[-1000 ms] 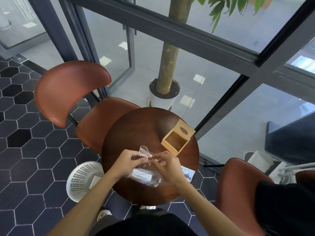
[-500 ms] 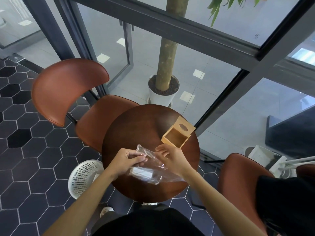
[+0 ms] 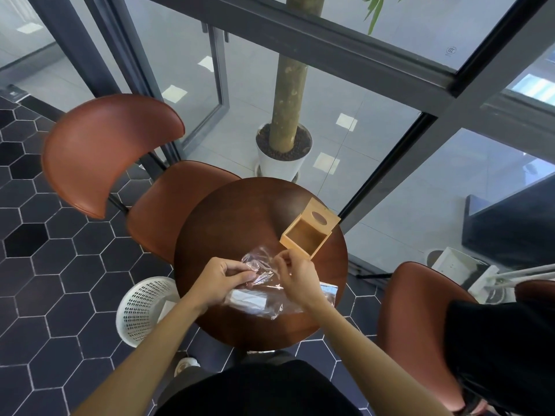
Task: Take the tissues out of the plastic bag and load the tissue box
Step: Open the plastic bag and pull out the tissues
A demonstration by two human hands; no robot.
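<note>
Round wooden table seen from above. The left hand and right hand each pinched the crumpled mouth of the clear plastic bag, fingers closed on the film, near the table's near edge; the white tissues lay inside the bag. The open wooden tissue box, lid raised, stood just beyond the right hand toward the right edge. A white perforated basket sat on the floor left of the table, brown chairs flanking.

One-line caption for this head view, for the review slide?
Both hands, left hand and right hand, pinch the clear plastic bag beside the open wooden tissue box.
</note>
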